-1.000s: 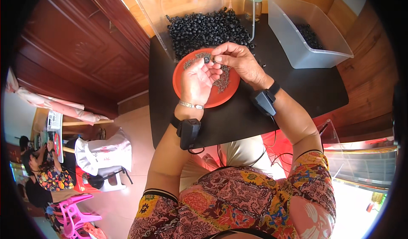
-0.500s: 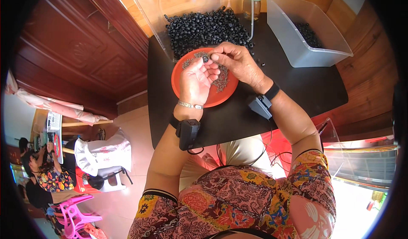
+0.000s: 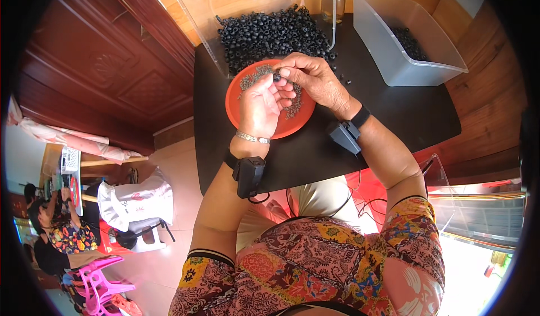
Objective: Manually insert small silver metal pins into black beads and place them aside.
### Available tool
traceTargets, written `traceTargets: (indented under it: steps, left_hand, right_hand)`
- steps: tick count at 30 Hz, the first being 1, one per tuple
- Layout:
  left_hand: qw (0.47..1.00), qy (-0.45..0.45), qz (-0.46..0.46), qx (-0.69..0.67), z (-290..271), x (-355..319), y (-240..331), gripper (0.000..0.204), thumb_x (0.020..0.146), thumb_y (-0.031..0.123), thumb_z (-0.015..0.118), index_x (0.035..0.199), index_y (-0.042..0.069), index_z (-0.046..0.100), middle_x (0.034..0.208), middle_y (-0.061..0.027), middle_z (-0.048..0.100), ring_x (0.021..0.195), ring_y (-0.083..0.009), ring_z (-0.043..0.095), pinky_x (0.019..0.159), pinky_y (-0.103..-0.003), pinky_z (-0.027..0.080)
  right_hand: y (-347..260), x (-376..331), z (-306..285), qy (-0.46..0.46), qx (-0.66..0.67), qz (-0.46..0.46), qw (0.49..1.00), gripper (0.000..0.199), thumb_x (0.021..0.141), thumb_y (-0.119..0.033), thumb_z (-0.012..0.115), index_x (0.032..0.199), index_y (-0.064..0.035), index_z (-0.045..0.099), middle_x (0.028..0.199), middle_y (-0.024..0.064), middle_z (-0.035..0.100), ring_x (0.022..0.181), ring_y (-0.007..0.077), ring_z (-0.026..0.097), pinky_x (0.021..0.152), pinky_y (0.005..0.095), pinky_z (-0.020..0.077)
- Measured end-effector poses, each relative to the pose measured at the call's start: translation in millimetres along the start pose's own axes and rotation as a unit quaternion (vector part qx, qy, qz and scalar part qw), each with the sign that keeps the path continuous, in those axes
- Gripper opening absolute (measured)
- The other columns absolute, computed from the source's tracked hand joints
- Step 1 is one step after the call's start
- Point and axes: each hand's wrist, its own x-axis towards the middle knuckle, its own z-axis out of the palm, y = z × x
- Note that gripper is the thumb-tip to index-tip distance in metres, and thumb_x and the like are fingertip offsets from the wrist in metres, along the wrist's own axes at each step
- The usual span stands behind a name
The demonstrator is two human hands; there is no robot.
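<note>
Between the thumb and fingers of my left hand [image 3: 261,105] is a small black knob-like piece [image 3: 276,77], its hollow end partly visible. My right hand [image 3: 315,80] pinches at that same piece from the right; whatever its fingertips grip is too small to make out. Both hands are over an orange-red round dish [image 3: 239,116] holding many small grey metal bits [image 3: 294,107]. Just behind the dish, a heap of black knob-like pieces [image 3: 270,35] spills from a clear plastic bin [image 3: 205,35] lying on its side.
The dark table [image 3: 388,113] carries a second translucent bin [image 3: 410,71] at right with some black pieces inside. A lidded jar [image 3: 333,4] stands at the back. On the floor to the left are a white sack [image 3: 138,201] and a pink stool [image 3: 101,285]; other people sit beyond.
My right fingertips have closed in on the black piece in my left hand and now touch it. Before, a small gap lay between them.
</note>
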Motion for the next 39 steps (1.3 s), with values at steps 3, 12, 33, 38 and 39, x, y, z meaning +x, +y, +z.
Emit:
traceTargets:
  steps: [3,12,33,38,39]
  left_hand:
    - [1.000,0.001,0.002,0.004,1,-1,1,0.027,0.093,0.028,0.047,0.090,0.004,0.058,0.082,-0.0078,0.062,0.075,-0.0211,0.061,0.067,-0.031,0.047]
    - [1.000,-0.002,0.000,-0.005,-5,3,-1,0.028,0.093,0.029,0.047,0.092,0.004,0.059,0.082,-0.0070,0.062,0.075,-0.0210,0.060,0.066,-0.031,0.046]
    - [0.998,-0.008,0.063,0.025,-1,1,-5,0.017,0.093,0.024,0.049,0.100,0.011,0.058,0.089,-0.0005,0.061,0.081,-0.0129,0.058,0.073,-0.030,0.047]
    - [0.997,0.006,0.074,0.011,9,-5,-3,0.017,0.093,0.023,0.050,0.101,0.011,0.058,0.089,-0.0006,0.060,0.082,-0.0133,0.058,0.074,-0.032,0.047]
    - [0.997,0.020,0.072,0.006,10,-6,-2,0.017,0.093,0.023,0.050,0.101,0.011,0.058,0.088,-0.0005,0.060,0.082,-0.0135,0.058,0.074,-0.032,0.047]
  right_hand:
    - [0,0,1,-0.002,-0.023,-0.020,1.000,0.016,0.092,-0.008,0.059,0.104,-0.0013,0.066,0.091,0.0027,0.061,0.085,0.0094,0.059,0.079,0.0237,0.0495]
    - [-6,-3,6,0.014,-0.118,-0.091,0.989,0.016,0.090,-0.004,0.058,0.103,-0.0031,0.067,0.084,0.0055,0.062,0.077,0.0109,0.062,0.072,0.0240,0.0529]
    - [-18,-4,10,0.071,-0.382,-0.267,0.882,0.030,0.067,-0.010,0.074,0.096,-0.0052,0.067,0.090,0.0100,0.067,0.084,0.0292,0.063,0.076,0.0363,0.0520]
    - [-19,-6,12,0.079,-0.401,-0.259,0.875,0.030,0.068,-0.011,0.074,0.096,-0.0053,0.067,0.088,0.0106,0.066,0.082,0.0295,0.063,0.075,0.0364,0.0520]
    - [-19,-6,12,0.079,-0.411,-0.260,0.870,0.030,0.068,-0.011,0.074,0.096,-0.0054,0.067,0.088,0.0107,0.066,0.082,0.0295,0.063,0.075,0.0364,0.0520]
